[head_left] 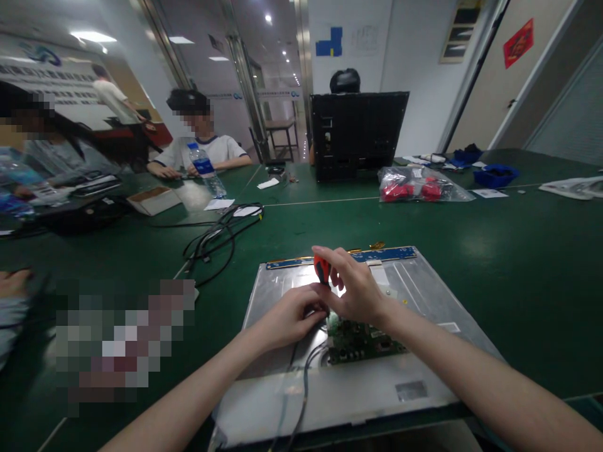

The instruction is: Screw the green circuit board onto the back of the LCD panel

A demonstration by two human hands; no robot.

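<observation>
A flat metal display panel (277, 351) lies back side up on the table in front of me. My right hand (355, 285) grips a red and black screwdriver (322, 269), held upright over a green circuit board (367, 345) on the panel. The screwdriver's tip is hidden by my fingers. Close against it, my left hand (301, 311) has its fingers pinched together at the board's upper left corner. What they hold, if anything, is hidden. Dark cables (306, 389) run from the board toward the panel's near edge. A narrow blue board strip (386, 254) runs along the far edge.
Black coiled cables (221, 232) lie left of the panel. Farther back are a water bottle (206, 168), an upright black monitor (360, 135), a plastic bag with red items (419, 185) and a blue tray (496, 176). People sit across and at the left of the green table (527, 270).
</observation>
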